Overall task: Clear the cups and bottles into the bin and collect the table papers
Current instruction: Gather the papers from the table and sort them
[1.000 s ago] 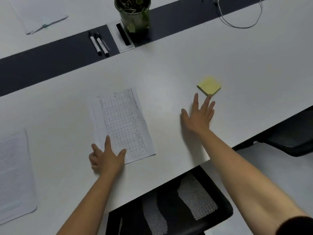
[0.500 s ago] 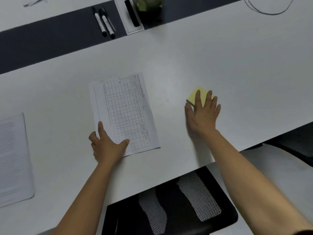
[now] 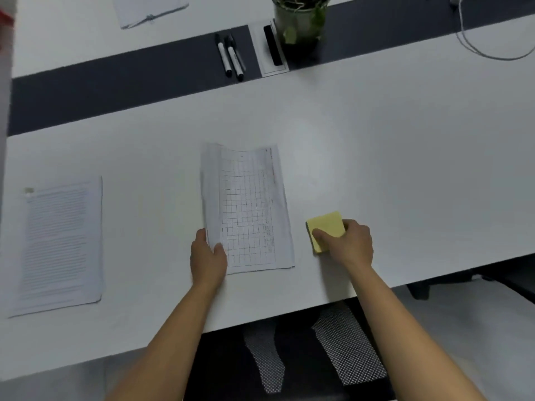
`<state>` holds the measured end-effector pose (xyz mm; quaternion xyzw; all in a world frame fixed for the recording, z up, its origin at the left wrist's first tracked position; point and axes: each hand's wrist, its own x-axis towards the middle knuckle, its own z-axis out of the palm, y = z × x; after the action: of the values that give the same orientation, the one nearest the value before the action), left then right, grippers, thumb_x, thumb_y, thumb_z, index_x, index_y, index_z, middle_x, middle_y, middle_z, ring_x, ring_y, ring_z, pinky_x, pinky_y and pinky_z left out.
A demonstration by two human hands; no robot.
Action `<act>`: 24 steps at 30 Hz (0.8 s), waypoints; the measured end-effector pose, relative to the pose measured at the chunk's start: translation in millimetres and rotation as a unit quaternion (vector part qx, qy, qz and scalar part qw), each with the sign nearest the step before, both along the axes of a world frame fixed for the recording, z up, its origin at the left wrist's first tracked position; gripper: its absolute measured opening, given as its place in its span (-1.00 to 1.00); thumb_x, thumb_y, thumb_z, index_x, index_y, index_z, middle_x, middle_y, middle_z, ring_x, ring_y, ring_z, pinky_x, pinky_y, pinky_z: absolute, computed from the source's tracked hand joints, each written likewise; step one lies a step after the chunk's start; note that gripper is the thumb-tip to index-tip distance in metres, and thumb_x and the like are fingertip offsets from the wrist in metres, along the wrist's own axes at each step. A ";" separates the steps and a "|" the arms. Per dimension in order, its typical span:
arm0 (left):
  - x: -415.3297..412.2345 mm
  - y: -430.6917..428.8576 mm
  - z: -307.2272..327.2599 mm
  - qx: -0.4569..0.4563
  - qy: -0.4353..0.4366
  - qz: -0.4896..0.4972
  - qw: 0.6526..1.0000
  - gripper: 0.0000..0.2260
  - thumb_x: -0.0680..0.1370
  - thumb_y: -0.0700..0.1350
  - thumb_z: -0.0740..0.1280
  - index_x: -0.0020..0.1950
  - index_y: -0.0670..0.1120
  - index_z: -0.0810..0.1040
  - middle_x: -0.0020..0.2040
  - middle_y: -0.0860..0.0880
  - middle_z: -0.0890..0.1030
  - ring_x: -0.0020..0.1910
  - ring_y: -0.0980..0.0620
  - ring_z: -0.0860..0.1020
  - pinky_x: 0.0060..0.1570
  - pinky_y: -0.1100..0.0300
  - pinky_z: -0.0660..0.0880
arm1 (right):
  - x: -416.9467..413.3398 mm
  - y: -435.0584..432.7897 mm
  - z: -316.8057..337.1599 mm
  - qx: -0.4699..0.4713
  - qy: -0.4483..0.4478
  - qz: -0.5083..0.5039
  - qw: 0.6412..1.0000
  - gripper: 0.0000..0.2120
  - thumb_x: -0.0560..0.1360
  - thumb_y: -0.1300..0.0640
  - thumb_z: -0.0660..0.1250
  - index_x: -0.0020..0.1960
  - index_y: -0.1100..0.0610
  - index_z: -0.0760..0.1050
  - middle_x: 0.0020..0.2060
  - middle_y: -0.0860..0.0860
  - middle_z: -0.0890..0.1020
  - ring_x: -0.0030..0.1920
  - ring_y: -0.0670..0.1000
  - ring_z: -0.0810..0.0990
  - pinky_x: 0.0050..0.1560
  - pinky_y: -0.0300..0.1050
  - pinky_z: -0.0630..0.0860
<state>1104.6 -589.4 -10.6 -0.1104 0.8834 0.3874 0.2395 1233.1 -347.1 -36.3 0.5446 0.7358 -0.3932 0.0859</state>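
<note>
now pinching one gridded sheet (image 3: 249, 209) on the table (image 3: 405, 169) with left hand (image 3: 208, 256), gripping one yellow sticky pad (image 3: 325, 227) at its three o'clock with right hand (image 3: 351, 244); leaving one printed sheet (image 3: 60, 244) at nine o'clock.

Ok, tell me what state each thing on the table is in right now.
grid sheet: left edge curled up, pinched by the left hand
yellow sticky pad: gripped by the right hand
printed pages: lying flat, untouched
two markers: lying side by side
plant pot: upright
</note>
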 end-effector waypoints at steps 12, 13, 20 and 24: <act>-13.6 -115.8 88.8 0.165 0.007 0.099 0.981 -0.60 0.58 -0.25 0.35 0.39 0.00 0.46 0.19 0.05 0.64 0.16 0.05 0.61 0.06 0.20 0.55 | -44.3 -99.5 83.7 -0.424 0.314 -0.077 0.846 -0.69 0.62 -0.07 0.26 0.23 0.09 0.58 0.10 -0.02 0.70 0.13 -0.05 0.66 0.19 -0.10 0.52; -16.2 -131.3 93.2 0.172 0.005 0.109 0.979 -0.59 0.57 -0.26 0.36 0.40 0.00 0.46 0.19 0.04 0.64 0.16 0.04 0.61 0.09 0.17 0.54 | -54.2 -117.8 89.5 -0.438 0.310 -0.036 0.843 -0.69 0.62 -0.05 0.26 0.23 0.09 0.58 0.11 -0.01 0.71 0.15 -0.05 0.66 0.20 -0.10 0.52; -50.9 -232.4 96.9 0.141 0.020 0.143 0.980 -0.58 0.54 -0.31 0.31 0.39 -0.07 0.47 0.16 -0.04 0.63 0.12 -0.03 0.60 0.11 0.08 0.55 | -113.4 -251.8 91.4 -0.406 0.264 0.064 0.873 -0.80 0.64 0.00 0.27 0.14 0.02 0.63 0.06 -0.03 0.71 0.17 0.05 0.64 0.25 0.08 0.55; -92.3 -291.1 76.0 0.123 -0.004 0.124 0.985 -0.62 0.56 -0.32 0.24 0.36 -0.12 0.49 0.19 -0.08 0.62 0.12 -0.07 0.58 0.16 0.04 0.54 | -150.2 -318.6 83.3 -0.352 0.245 0.060 0.901 -0.79 0.62 -0.03 0.28 0.15 0.01 0.61 0.09 -0.02 0.69 0.14 0.02 0.64 0.17 -0.02 0.57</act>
<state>1012.3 -880.5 65.5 -0.1902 0.8074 0.5196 0.2049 1082.9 -665.7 47.0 0.3202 0.5784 -0.7419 0.1123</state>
